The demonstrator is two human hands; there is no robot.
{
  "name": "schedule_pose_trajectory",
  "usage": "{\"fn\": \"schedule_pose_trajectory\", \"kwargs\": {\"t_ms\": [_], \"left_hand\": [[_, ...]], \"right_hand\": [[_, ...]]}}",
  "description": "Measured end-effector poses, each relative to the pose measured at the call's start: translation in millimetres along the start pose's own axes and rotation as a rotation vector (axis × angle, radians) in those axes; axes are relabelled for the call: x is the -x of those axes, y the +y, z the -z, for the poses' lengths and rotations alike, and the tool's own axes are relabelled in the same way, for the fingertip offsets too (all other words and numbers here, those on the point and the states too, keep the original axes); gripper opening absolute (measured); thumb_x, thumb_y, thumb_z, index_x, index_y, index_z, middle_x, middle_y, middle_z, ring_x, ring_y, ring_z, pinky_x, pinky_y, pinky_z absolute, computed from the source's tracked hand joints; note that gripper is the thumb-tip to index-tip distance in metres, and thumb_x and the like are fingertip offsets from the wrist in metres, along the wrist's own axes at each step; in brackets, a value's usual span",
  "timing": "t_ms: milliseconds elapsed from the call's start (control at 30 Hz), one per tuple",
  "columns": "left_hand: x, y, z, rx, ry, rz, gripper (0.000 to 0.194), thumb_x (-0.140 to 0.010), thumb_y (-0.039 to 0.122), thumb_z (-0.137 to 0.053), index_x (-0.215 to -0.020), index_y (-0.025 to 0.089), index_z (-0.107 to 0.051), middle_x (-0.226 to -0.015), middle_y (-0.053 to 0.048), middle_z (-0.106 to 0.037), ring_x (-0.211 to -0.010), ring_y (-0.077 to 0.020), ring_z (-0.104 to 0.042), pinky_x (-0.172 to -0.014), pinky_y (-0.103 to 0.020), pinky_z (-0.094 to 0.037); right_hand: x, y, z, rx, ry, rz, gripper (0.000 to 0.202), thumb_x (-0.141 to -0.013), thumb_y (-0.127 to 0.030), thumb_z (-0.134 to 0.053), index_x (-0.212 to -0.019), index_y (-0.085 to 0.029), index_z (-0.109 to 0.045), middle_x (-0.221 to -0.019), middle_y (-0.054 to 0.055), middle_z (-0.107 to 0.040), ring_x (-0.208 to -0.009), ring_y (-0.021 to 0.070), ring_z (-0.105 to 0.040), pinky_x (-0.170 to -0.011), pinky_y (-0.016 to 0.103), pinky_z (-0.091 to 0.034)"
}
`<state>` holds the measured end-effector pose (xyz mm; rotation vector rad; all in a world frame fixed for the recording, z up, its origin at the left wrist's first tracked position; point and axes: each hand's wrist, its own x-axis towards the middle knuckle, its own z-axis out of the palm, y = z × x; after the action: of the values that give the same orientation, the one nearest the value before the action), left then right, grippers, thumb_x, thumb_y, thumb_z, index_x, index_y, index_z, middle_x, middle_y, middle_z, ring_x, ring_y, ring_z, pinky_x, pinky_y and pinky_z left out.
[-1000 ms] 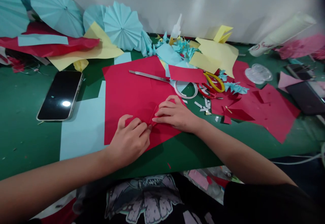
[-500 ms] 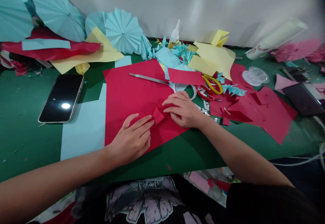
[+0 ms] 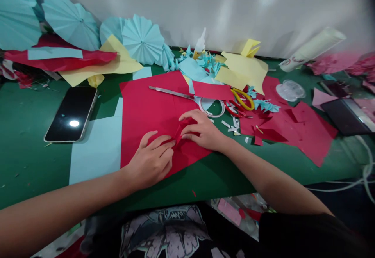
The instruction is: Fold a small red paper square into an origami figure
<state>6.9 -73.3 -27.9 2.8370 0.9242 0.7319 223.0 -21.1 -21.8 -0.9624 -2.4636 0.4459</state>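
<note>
A small folded piece of red paper [image 3: 178, 134] stands partly raised on a large red sheet [image 3: 146, 109]. My left hand [image 3: 154, 157] rests on the sheet, its fingertips closed against the near left edge of the small piece. From the other side, my right hand [image 3: 202, 131] grips the same piece, with its fingers curled over the upper right part. The fingers hide some of the folds. Beyond both hands, a utility knife [image 3: 171, 91] lies across the red sheet. A white tape ring [image 3: 215, 115] is just past my right hand.
Scissor-like handles, one yellow [image 3: 247, 102] and one red [image 3: 236, 114], lie at the right among red scraps [image 3: 310, 133]. A phone [image 3: 72, 113] is at the left, beside light blue paper [image 3: 96, 148]. Pleated blue paper rosettes [image 3: 142, 41] and a glue bottle [image 3: 200, 42] stand along the wall.
My right hand has moved left and closed in on the small red piece, whose flap is now lifted. My left hand stays almost where it was.
</note>
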Motion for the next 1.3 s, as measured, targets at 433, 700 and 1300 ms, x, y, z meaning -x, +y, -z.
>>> {"fn": "schedule_pose_trajectory", "kwargs": {"t_ms": [433,700,1300], "left_hand": [[1.9,4.4,2.5,-0.066,0.041,0.038,0.023,-0.083,0.015,-0.047,-0.100,0.016,-0.062,-0.093,-0.005,-0.067,-0.098,-0.0224,-0.057,-0.099,-0.048,-0.026],[4.0,9.2,1.7,-0.084,-0.023,0.078,0.023,-0.083,0.017,-0.046,-0.096,0.017,-0.064,-0.109,-0.005,-0.064,-0.109,-0.0219,-0.052,-0.104,-0.044,-0.021],[13.4,15.3,-2.6,-0.282,-0.033,-0.079,0.025,-0.086,0.016,-0.048,-0.103,0.009,-0.064,-0.112,-0.013,-0.063,-0.112,-0.0253,-0.051,-0.105,-0.050,-0.021]], "right_hand": [[-5.2,-10.7,-12.7,-0.079,0.016,-0.310,0.018,-0.077,-0.032,-0.061,-0.069,-0.017,-0.057,-0.109,0.008,-0.052,-0.098,0.0224,-0.047,-0.087,0.044,-0.036],[-7.3,-14.4,-15.6,-0.041,0.015,-0.361,0.017,-0.078,-0.030,-0.058,-0.068,-0.017,-0.055,-0.110,0.008,-0.050,-0.099,0.0220,-0.047,-0.088,0.043,-0.036],[-8.4,-17.9,-17.0,0.015,0.013,-0.421,0.017,-0.080,-0.028,-0.058,-0.068,-0.017,-0.053,-0.110,0.006,-0.051,-0.099,0.0219,-0.047,-0.085,0.041,-0.036]]}}
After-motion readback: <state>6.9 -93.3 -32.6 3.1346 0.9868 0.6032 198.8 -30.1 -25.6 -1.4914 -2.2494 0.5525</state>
